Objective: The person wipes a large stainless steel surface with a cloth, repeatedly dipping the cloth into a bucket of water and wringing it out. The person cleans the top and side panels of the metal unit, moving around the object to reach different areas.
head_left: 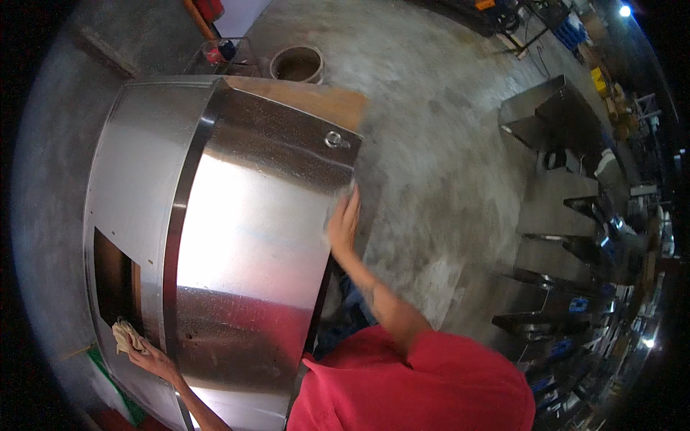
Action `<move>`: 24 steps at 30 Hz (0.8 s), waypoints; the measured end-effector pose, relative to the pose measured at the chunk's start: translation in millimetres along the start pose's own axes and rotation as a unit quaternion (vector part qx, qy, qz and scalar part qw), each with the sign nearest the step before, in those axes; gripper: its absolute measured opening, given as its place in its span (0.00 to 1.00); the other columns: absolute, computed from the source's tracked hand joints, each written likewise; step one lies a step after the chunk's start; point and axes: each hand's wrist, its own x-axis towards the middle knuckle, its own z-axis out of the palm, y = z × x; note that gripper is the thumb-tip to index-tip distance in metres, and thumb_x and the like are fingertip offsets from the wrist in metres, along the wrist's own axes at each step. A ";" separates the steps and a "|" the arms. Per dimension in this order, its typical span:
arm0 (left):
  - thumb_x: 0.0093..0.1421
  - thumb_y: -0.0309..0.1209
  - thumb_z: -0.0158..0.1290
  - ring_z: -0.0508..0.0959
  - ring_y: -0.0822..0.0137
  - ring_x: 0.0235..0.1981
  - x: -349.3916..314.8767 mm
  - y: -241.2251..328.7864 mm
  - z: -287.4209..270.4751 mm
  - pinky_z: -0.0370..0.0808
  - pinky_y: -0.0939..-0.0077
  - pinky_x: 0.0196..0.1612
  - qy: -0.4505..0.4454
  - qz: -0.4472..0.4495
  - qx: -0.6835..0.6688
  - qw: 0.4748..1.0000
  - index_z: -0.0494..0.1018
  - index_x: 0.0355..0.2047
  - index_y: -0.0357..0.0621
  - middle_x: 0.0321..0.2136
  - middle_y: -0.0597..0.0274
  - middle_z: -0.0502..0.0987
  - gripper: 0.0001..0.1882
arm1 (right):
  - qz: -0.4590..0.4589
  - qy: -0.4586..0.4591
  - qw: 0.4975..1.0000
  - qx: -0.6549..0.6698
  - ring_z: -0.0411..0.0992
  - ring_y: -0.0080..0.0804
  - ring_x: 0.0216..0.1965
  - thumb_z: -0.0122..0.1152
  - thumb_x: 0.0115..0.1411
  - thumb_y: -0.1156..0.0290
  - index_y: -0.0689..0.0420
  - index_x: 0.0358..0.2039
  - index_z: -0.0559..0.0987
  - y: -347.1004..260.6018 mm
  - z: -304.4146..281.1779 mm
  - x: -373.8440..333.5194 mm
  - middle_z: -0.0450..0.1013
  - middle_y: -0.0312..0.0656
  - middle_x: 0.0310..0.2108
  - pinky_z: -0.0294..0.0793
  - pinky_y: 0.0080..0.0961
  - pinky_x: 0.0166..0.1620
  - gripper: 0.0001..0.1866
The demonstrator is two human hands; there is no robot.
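A large stainless-steel box-like unit (251, 223) with a shiny, curved-looking top panel lies in front of me. My left hand (154, 359) is closed on a crumpled beige cloth (128, 337), at the lower corner of a dark rectangular opening (115, 276) in the unit's left side. My right hand (345, 223) rests along the panel's right edge, its fingers stretched out and slightly blurred by motion. Above that hand, near the panel's far right corner, sits a round metal ring fitting (333, 139). Small drops or specks dot the panel's surface.
Past the unit's far end stand a round pot-like container (297, 65) and a clear box (230, 54) with small items. A brown board (309, 100) shows beneath the far edge. Dark metal cabinets (553, 115) and several metal parts line the right. Concrete floor (438, 144) lies between.
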 end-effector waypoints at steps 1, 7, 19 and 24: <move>0.73 0.37 0.52 0.72 0.40 0.58 2.6 -2.6 4.0 0.71 0.48 0.61 0.004 0.019 0.002 1.000 0.66 0.66 0.35 0.59 0.35 0.68 0.26 | 0.074 -0.021 0.996 0.038 0.51 0.54 0.75 0.36 0.78 0.56 0.66 0.72 0.59 -1.9 -2.3 42.8 0.54 0.60 0.73 0.48 0.43 0.75 0.31; 0.74 0.38 0.52 0.73 0.41 0.56 11.7 0.7 8.5 0.73 0.49 0.59 0.009 0.059 0.007 0.998 0.67 0.64 0.35 0.56 0.37 0.70 0.25 | 0.108 -0.025 0.987 0.118 0.50 0.51 0.75 0.33 0.78 0.54 0.65 0.73 0.57 -5.8 -9.8 127.3 0.51 0.57 0.75 0.46 0.40 0.75 0.33; 0.74 0.38 0.51 0.74 0.44 0.56 16.9 -4.2 -3.3 0.74 0.49 0.58 0.009 0.106 0.019 0.994 0.68 0.64 0.35 0.54 0.39 0.73 0.25 | 0.076 0.005 0.989 0.126 0.45 0.50 0.77 0.31 0.79 0.56 0.66 0.74 0.52 0.1 -24.0 139.2 0.46 0.57 0.76 0.43 0.40 0.77 0.33; 0.74 0.40 0.50 0.73 0.44 0.58 20.3 2.9 9.1 0.73 0.48 0.59 -0.004 0.100 0.018 0.995 0.65 0.66 0.37 0.59 0.40 0.71 0.27 | -0.019 0.046 0.995 0.084 0.43 0.50 0.78 0.30 0.79 0.57 0.66 0.75 0.50 10.6 -19.0 84.5 0.44 0.57 0.77 0.41 0.39 0.77 0.32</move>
